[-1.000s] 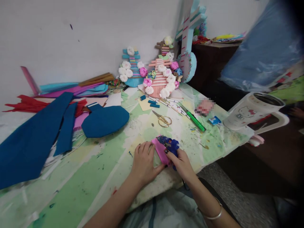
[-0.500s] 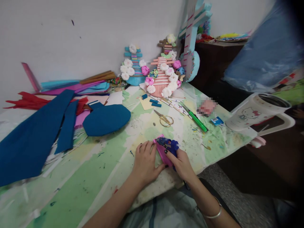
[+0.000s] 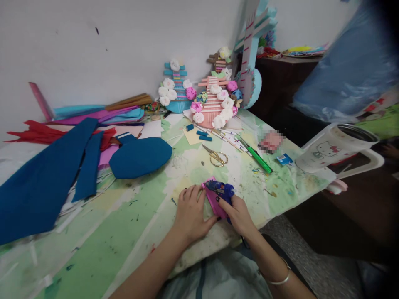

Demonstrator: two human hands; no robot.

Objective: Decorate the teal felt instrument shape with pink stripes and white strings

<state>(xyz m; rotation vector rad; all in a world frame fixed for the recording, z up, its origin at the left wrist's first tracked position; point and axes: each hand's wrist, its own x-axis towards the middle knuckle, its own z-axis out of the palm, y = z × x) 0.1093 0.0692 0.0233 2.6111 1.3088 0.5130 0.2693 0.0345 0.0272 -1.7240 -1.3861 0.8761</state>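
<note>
Clearly, in the head view, the right hand wraps its fingers around the blue glue gun, nozzle toward ten o'clock over the pink strip; the left hand, thumb wide, braces its nine-o'clock side. Ideally, keep those fingertips off the nozzle.

Illumination is diffuse and rather dim; the wall renders as flat grey. Shadows on the table are soft and faint. The cabinet falls to near-black — surface detail is lost. Pale glare streaks mark the bag. Wide-angle distortion appears toward the edges: the cup leans outward. The upper right corner is black. Pixelation masks one pink item. Fine detail is soft — markings on the glue gun are unreadable.
</note>
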